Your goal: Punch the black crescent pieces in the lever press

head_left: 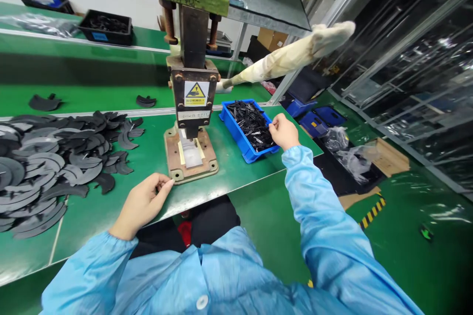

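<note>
I have the right hand (285,131) at the right rim of the blue bin (236,135), thumb and forefinger drawn together; I can't make out whether they grip anything. Small black parts (253,125) fill the bin, just left of those fingertips. I judge the step in hand to be picking from the bin, which calls for a light pinch clear of the rim. Farther left, the left hand (144,202) curls by the near corner of the press base (172,152), any hold hidden from me; left beyond it, dark curved pieces (48,159) lie heaped
</note>
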Available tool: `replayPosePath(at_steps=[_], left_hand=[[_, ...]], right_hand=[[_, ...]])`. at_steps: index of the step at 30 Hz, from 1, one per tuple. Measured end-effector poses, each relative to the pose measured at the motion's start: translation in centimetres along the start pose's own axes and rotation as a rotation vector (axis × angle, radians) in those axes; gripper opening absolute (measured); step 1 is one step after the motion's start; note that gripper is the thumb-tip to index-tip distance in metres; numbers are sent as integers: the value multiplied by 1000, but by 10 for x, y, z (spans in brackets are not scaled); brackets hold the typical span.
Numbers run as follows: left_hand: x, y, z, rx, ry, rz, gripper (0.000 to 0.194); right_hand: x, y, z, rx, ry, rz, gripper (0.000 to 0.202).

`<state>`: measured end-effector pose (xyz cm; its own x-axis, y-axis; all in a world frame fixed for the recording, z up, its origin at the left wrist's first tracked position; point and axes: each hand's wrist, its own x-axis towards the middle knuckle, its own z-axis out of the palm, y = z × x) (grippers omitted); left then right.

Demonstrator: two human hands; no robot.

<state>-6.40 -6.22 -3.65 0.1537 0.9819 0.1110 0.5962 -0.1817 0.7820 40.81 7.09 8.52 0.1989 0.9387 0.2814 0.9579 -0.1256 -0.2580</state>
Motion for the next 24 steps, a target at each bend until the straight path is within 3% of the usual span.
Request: replayPosePath(at_steps=[3, 7, 9, 12, 17, 24], left_hand=[[-2, 3, 0, -70, 134, 0, 33], [-9, 30, 6, -162, 308, 146, 22], [-12, 48, 11, -216, 262, 264, 21], [-14, 66, 19, -226, 143, 388, 38], [-22, 63, 25, -175, 181, 449, 21], [-35, 55, 25, -162, 198, 501, 25]], right_hand=[[-37, -20, -4, 172, 82, -146, 17], [-105, -65, 17, 431, 56, -428, 13], [-136, -92, 33, 583, 53, -643, 5], [-169, -125, 54, 659, 65, -880, 11], [-187, -149, 71, 668, 34, -964, 14], [-197, -149, 80, 801, 19, -898, 23]])
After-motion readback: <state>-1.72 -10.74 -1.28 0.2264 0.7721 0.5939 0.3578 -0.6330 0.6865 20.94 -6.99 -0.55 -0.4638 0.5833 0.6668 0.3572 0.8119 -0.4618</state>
